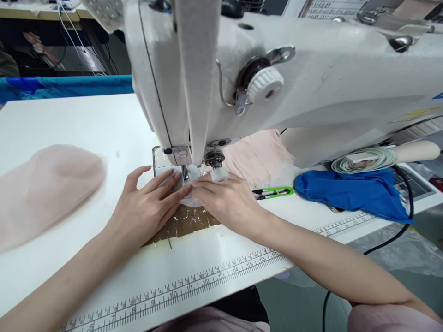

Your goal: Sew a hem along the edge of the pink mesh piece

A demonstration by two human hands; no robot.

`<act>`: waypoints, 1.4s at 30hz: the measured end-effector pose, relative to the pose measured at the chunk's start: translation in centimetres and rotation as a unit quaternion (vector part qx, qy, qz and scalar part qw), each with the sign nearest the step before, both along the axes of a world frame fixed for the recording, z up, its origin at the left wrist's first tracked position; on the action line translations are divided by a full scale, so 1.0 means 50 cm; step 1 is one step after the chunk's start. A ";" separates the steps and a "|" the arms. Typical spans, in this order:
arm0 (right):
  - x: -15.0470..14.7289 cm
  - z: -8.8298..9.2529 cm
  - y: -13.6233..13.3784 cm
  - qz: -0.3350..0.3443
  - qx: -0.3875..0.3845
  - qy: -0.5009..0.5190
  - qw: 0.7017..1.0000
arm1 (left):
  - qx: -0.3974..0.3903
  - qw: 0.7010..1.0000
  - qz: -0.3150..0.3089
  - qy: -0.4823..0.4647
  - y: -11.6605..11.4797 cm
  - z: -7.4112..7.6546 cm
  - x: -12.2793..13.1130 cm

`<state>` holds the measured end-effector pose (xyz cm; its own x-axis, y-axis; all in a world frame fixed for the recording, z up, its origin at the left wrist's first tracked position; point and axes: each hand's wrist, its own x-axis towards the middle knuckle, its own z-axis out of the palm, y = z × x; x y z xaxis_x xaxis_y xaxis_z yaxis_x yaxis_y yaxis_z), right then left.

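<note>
A small piece of sheer whitish fabric point(191, 201) lies under the presser foot point(185, 173) of a white sewing machine point(321, 69). My left hand point(143, 210) rests on the fabric's left side, fingers stretched out and spread. From the right, my right hand point(231, 199) has its fingers drawn together at the fabric's edge, close to the foot. Part of those fingertips is hidden behind the machine's white knob point(219, 174). Beneath the fabric is a brown, tape-covered plate point(194, 221) with bits of thread on it.
Sheer pink fabric point(51, 189) lies on the table's left; more pink fabric point(259, 154) sits under the machine arm. To the right are green thread snips point(275, 192), blue cloth point(349, 191) and a coiled pale strip point(363, 160). A printed ruler point(187, 290) follows the front edge.
</note>
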<state>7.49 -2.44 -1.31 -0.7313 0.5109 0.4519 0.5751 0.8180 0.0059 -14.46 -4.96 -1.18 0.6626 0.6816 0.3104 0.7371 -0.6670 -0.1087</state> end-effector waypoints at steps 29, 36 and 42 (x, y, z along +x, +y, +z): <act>0.001 -0.008 -0.003 -0.002 0.012 -0.028 1.000 | 0.053 0.998 -0.017 -0.025 -0.016 0.004 0.008; 0.001 -0.010 0.006 -0.002 0.016 -0.044 0.999 | 0.060 0.998 -0.016 -0.016 -0.007 0.000 0.003; -0.001 -0.008 0.009 -0.011 0.009 -0.053 0.999 | 0.062 0.998 -0.010 -0.014 0.000 -0.002 0.003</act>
<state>7.42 -1.98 -1.69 -0.7637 0.5199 0.3827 0.5887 0.8041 0.0824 -14.29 -4.98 -1.25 0.6661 0.6227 0.4105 0.7271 -0.6647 -0.1717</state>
